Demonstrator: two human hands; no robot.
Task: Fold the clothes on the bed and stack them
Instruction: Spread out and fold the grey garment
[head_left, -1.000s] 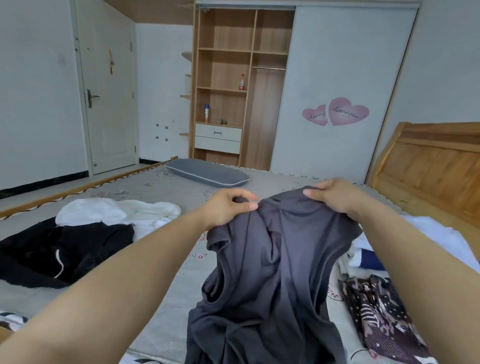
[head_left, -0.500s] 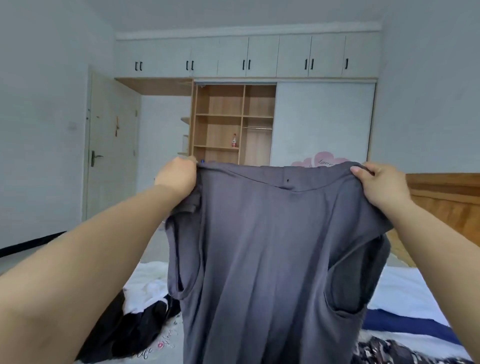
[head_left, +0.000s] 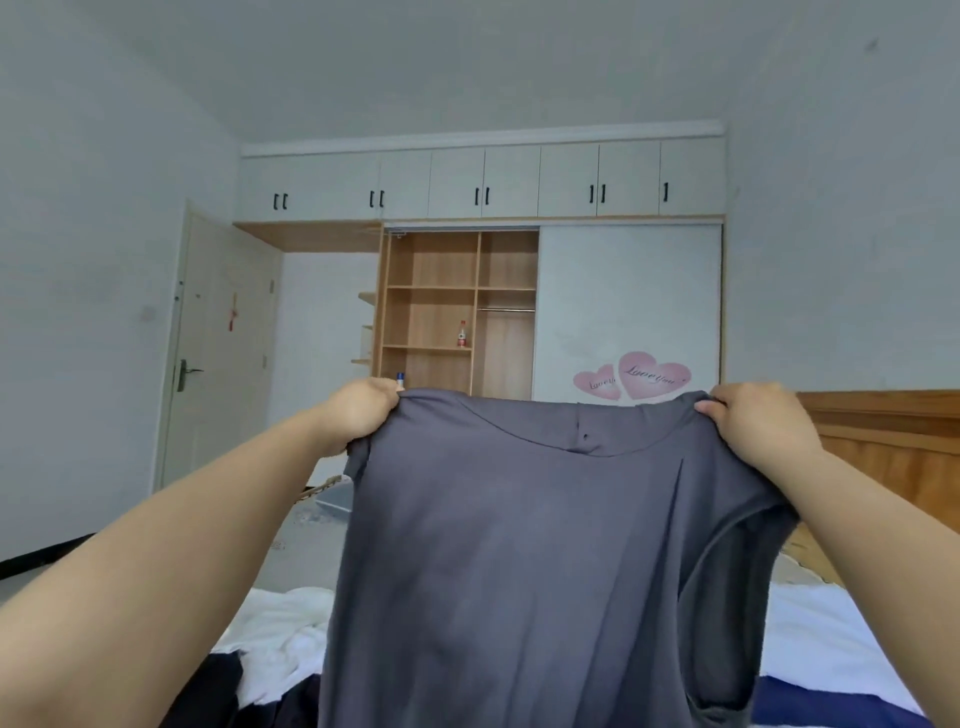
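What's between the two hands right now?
In the head view, the top edge of the grey shirt spans the gap, neckline in the middle. The left hand grips one shoulder and the right hand the other.

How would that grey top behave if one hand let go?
The grey top hangs in soft folds between the left hand and the right hand, so it is probably floppy and light. Released, that shoulder would likely drop and swing.
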